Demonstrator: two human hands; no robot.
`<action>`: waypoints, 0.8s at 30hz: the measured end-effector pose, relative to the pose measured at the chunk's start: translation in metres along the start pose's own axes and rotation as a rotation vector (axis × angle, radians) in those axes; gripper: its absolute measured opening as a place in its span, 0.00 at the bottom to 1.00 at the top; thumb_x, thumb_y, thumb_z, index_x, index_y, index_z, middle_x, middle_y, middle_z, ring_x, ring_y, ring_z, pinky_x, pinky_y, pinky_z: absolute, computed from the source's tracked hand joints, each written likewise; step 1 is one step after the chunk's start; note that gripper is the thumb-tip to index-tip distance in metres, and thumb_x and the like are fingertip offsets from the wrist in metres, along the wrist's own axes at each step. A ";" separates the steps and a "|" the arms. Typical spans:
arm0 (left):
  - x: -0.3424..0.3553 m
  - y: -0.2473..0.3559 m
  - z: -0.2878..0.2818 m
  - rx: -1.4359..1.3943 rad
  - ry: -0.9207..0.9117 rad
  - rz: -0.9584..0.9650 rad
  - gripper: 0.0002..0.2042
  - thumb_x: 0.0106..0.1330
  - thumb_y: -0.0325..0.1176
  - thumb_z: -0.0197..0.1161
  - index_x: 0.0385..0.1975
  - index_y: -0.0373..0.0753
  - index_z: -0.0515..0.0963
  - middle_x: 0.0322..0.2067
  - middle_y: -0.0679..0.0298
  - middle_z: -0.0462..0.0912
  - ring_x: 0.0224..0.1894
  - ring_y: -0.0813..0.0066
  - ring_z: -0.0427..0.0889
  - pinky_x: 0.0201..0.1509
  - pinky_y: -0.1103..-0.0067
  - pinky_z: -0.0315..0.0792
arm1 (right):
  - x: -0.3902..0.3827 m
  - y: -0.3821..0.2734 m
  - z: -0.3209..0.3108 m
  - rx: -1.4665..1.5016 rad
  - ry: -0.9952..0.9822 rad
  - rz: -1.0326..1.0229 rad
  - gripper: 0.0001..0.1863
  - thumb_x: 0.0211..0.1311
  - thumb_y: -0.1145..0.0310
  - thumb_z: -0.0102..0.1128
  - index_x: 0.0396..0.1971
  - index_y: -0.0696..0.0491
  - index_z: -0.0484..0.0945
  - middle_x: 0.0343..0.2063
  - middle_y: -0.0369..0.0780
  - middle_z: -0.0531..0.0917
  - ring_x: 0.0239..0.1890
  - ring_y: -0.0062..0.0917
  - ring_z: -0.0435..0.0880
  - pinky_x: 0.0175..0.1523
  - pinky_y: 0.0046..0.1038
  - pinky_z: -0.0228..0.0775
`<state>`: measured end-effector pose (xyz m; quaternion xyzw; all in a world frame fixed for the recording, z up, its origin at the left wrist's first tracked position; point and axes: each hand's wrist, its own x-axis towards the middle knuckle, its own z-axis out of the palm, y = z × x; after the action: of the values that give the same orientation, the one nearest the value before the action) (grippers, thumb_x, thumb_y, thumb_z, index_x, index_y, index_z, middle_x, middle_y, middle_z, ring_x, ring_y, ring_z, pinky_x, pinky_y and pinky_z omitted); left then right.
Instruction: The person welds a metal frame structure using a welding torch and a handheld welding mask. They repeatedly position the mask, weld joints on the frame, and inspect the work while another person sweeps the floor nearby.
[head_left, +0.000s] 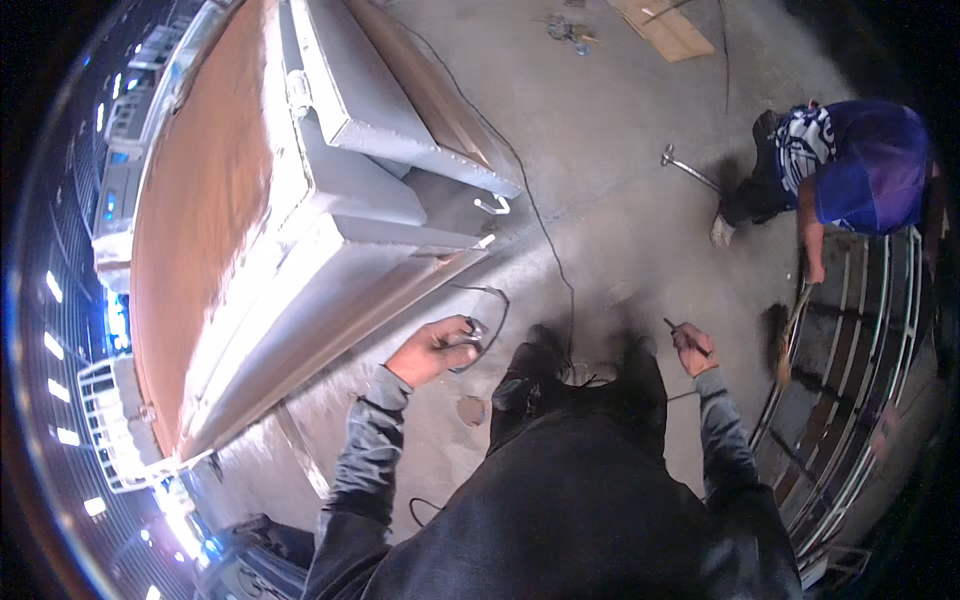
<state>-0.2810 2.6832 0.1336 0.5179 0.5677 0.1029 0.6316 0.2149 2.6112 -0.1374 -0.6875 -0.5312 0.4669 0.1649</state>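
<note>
the left hand [432, 351] holds a small silvery piece [477, 329]. a thin dark rod [703, 350] slants through the right hand [690, 347].

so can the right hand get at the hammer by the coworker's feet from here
Probably not without stepping forward: the hammer lies well beyond the right hand, which holds a thin dark rod, though nothing visible stands between them.

The floor [625, 105] is grey and scuffed. Seen from the view's centre, cardboard [672, 33] lies at one o'clock, small clutter [572, 33] between twelve and one, a tool [692, 170] at two. A dark cable [541, 222] winds down from between eleven and twelve; a round brown patch [472, 410] shows at six.
</note>
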 end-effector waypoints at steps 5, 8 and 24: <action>0.045 -0.014 -0.009 -0.133 -0.091 0.067 0.15 0.66 0.34 0.66 0.49 0.36 0.76 0.35 0.71 0.79 0.39 0.82 0.75 0.45 0.81 0.71 | -0.002 -0.069 0.009 -0.049 0.115 -0.272 0.12 0.66 0.62 0.54 0.42 0.53 0.80 0.34 0.46 0.85 0.41 0.40 0.86 0.46 0.33 0.76; 0.078 0.019 -0.011 -0.205 -0.089 0.090 0.14 0.66 0.31 0.66 0.49 0.36 0.76 0.35 0.71 0.80 0.40 0.83 0.75 0.45 0.80 0.71 | 0.009 -0.148 -0.006 0.037 0.222 -0.067 0.12 0.68 0.63 0.54 0.40 0.55 0.80 0.30 0.43 0.85 0.34 0.31 0.86 0.41 0.30 0.75; 0.386 0.219 -0.082 -0.233 0.216 0.332 0.12 0.65 0.28 0.64 0.48 0.35 0.77 0.38 0.67 0.81 0.41 0.79 0.77 0.47 0.79 0.72 | 0.423 -0.280 -0.150 -0.023 0.052 -0.161 0.14 0.68 0.58 0.52 0.44 0.50 0.78 0.37 0.49 0.84 0.44 0.48 0.82 0.48 0.41 0.73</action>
<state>-0.1193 3.1008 0.0813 0.5135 0.5235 0.3251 0.5972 0.1762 3.1326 -0.0561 -0.6564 -0.5855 0.4281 0.2074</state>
